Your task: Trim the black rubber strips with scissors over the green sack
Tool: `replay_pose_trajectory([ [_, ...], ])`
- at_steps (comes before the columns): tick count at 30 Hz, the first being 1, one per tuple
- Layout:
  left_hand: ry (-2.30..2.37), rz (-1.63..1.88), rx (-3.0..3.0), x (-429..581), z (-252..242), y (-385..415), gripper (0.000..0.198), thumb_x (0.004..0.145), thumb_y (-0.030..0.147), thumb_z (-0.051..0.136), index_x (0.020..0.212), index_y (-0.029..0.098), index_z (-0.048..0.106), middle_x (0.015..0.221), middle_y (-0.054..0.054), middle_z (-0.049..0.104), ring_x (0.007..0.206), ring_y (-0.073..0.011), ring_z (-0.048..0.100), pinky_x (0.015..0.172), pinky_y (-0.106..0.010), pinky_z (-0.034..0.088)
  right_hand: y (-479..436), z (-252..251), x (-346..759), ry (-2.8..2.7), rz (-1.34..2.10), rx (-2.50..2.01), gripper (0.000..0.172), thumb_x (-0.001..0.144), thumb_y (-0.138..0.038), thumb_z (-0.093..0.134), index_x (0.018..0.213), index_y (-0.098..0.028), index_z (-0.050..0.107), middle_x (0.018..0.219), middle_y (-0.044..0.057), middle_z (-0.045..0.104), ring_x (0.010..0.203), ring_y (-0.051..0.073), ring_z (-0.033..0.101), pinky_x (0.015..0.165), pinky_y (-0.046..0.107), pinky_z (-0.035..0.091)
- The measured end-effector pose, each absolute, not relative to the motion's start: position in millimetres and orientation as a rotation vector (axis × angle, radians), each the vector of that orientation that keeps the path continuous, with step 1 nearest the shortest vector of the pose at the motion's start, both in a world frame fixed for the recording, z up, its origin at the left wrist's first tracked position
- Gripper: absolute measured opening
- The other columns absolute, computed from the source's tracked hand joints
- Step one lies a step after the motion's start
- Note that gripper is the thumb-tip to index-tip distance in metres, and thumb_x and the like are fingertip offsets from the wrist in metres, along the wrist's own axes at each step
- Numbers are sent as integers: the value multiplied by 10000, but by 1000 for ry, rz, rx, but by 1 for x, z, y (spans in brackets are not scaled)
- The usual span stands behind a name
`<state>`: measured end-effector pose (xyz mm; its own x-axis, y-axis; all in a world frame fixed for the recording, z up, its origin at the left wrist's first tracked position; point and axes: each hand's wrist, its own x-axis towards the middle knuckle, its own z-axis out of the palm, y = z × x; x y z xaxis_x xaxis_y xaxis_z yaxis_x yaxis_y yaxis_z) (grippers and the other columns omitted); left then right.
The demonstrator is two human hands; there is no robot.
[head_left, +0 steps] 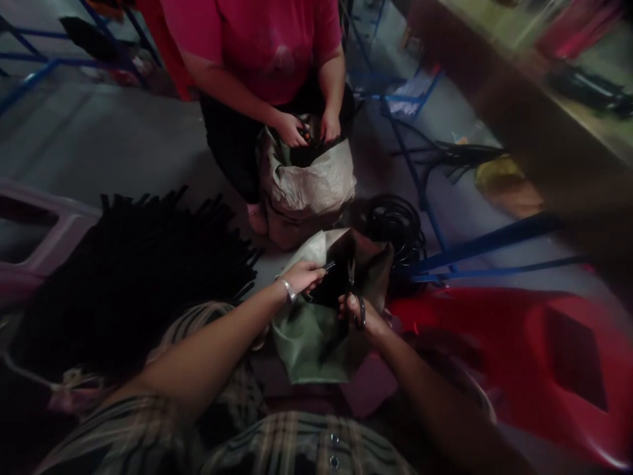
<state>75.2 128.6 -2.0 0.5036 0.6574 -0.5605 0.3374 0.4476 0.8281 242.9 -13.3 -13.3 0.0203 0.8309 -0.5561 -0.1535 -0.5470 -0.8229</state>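
**Inspector:** Your left hand point(304, 276) is pinching a short black piece point(330, 265) at the mouth of the sack point(311, 343). The sack is sitting on the floor just in front of you, between your forearms.

**Operator:** And the right?

**Inspector:** Your right hand point(370, 323) is closing around what look like scissors point(361, 310), with fingers through a loop (the light is poor, so I am not vouching for the blades). You are holding both over the open mouth. In my judgement, that is so whatever drops is landing inside.

**Operator:** Anything round about?

**Inspector:** A pile of black strips point(133, 277) is lying just beside your left arm, probably so that it is within easy reach. Opposite you, a co-worker's hands point(289, 128) are working in the top of a second sack point(306, 181). A coil of black hose point(395, 227) is lying beside your sack, and a red plastic seat point(544, 369) is standing on your right.
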Motion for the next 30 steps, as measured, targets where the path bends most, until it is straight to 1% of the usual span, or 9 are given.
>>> replay_pose_trajectory([
  [3, 1070, 253, 1144, 74, -4, 126, 309, 711, 430, 625, 825, 143, 609, 580, 38, 502, 378, -32, 366, 346, -168, 251, -19, -14, 236, -794, 1694, -1555, 564, 740, -670, 516, 998, -169, 550, 828, 32, 565, 699, 144, 570, 614, 263, 430],
  [6, 1043, 251, 1141, 74, -3, 122, 314, 707, 435, 630, 822, 143, 612, 580, 39, 506, 383, -32, 370, 348, -167, 241, -20, -12, 231, -872, 1720, -1535, 564, 754, -681, 482, 980, -168, 541, 826, 28, 552, 690, 131, 560, 607, 253, 432],
  [13, 1063, 235, 1090, 78, 4, 115, 258, 696, 378, 659, 788, 144, 599, 544, 51, 500, 377, -33, 377, 357, -169, 241, -14, -15, 229, -975, 1759, -1553, 622, 717, -726, 475, 987, -168, 525, 812, 30, 556, 674, 122, 547, 590, 231, 420],
  [18, 1061, 202, 1099, 80, 9, 109, 182, 726, 301, 642, 801, 141, 598, 501, 58, 485, 354, -34, 361, 354, -170, 232, -13, -13, 230, -1105, 1679, -1606, 567, 739, -696, 475, 934, -165, 521, 798, 32, 569, 685, 130, 555, 608, 240, 425],
  [22, 1063, 173, 1125, 82, 12, 104, 110, 754, 233, 606, 804, 134, 598, 479, 60, 469, 348, -33, 349, 352, -166, 230, -11, -9, 225, -1145, 1593, -1764, 426, 773, -594, 496, 824, -171, 516, 715, 12, 575, 650, 128, 558, 584, 230, 419],
  [26, 1080, 154, 1155, 83, 13, 101, 94, 765, 213, 587, 805, 130, 601, 471, 58, 469, 349, -34, 345, 351, -163, 232, -8, 1, 218, -1141, 1555, -1986, 199, 773, -350, 500, 680, -175, 511, 582, -6, 573, 562, 119, 544, 530, 211, 398],
  [28, 1092, 145, 1156, 84, 12, 101, 94, 757, 217, 595, 789, 129, 599, 470, 57, 470, 348, -32, 346, 356, -162, 236, -8, 7, 215, -1111, 1598, -1994, 166, 751, -270, 472, 615, -177, 492, 516, -6, 555, 519, 115, 538, 498, 200, 390],
  [30, 1100, 134, 1160, 84, 12, 100, 109, 745, 232, 608, 779, 128, 599, 479, 52, 481, 353, -32, 357, 363, -162, 242, -9, 10, 212, -1057, 1620, -1971, 155, 729, -243, 471, 588, -179, 472, 492, -10, 539, 473, 109, 532, 457, 190, 382],
])
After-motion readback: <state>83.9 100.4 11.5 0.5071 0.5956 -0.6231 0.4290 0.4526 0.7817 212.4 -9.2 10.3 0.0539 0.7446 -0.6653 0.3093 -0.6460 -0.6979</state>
